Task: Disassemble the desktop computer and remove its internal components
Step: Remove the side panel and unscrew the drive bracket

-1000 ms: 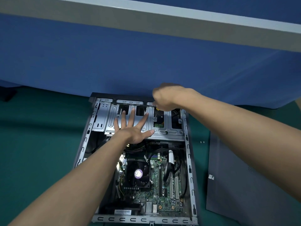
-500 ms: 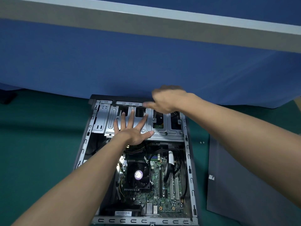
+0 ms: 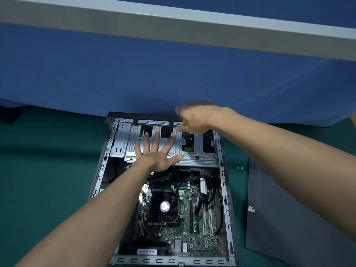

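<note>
The upper half of the view, from nine through twelve to three o'clock, is filled by a blue partition (image 3: 173, 74). Below it a green mat (image 3: 48, 160) is spread as the work surface. The desktop computer (image 3: 224, 189) is laid on its side at six o'clock with the open face up, so that its inside can be reached from above. Its grey side panel (image 3: 289, 218) is set flat on the mat at four o'clock, apart from the case and out of the way.

Within the case, the motherboard (image 3: 194, 234) and its black cooler fan (image 3: 164, 207) are seated in the near half, and none of this appears to have been removed yet. The far end, at twelve o'clock of the case, is spanned by a silver drive cage (image 3: 200, 157), judged to be the part in hand.

The left hand (image 3: 158, 157) is laid flat on the cage with its fingers spread wide and nothing held, probably to steady the cage. The right hand (image 3: 198, 118) is blurred above the cage's one o'clock corner. Its fingers are wrapped around a yellow-handled tool (image 3: 184, 122), taken to be a screwdriver, whose tip cannot be made out. Two small screws (image 3: 239, 168) lie on the mat at three o'clock of the case, between it and the panel, presumably put there so as not to be lost.
</note>
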